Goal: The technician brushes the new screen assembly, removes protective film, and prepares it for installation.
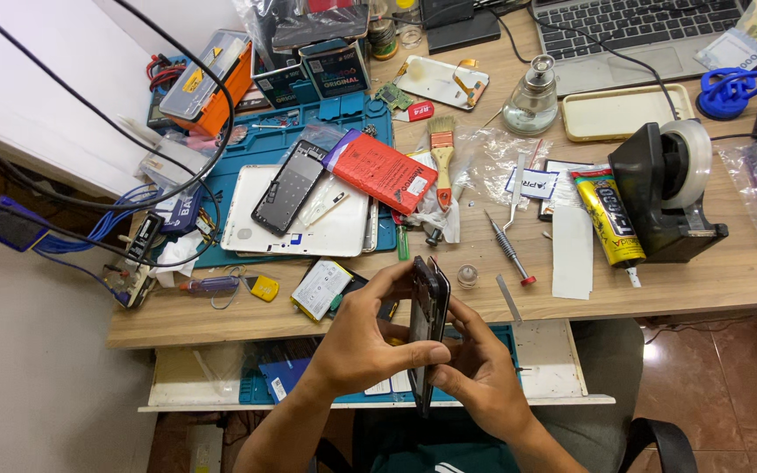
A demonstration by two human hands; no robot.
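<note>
Both hands are on the phone (428, 328) here, held edge-on to the camera, upright and a bit tilted. The left hand (363, 342) has its grip closed around the phone's left side, thumb pressed on the near edge, fingers curled over the top. The right hand (481, 372) grips it from the right and below, fingers wrapped behind it. So the phone sits pinched between the 2 hands, held in the air above the pulled-out drawer (554, 359), just in front of the worktop (676, 280) edge.

Just past the grip on the worktop: a small white battery (320, 288) to the left of the fingers, a little clear round cap (467, 276) and a red-tipped screwdriver (509, 249) to the right. Further out — a white tablet back shell (343, 229) with a dark phone frame (288, 187) lying on it, a red box (381, 171), and a brush (442, 155). Off to the far right there's a yellow glue tube (607, 216) just beside a black tape dispenser (663, 191). A laptop (633, 35) sits at the back edge.
</note>
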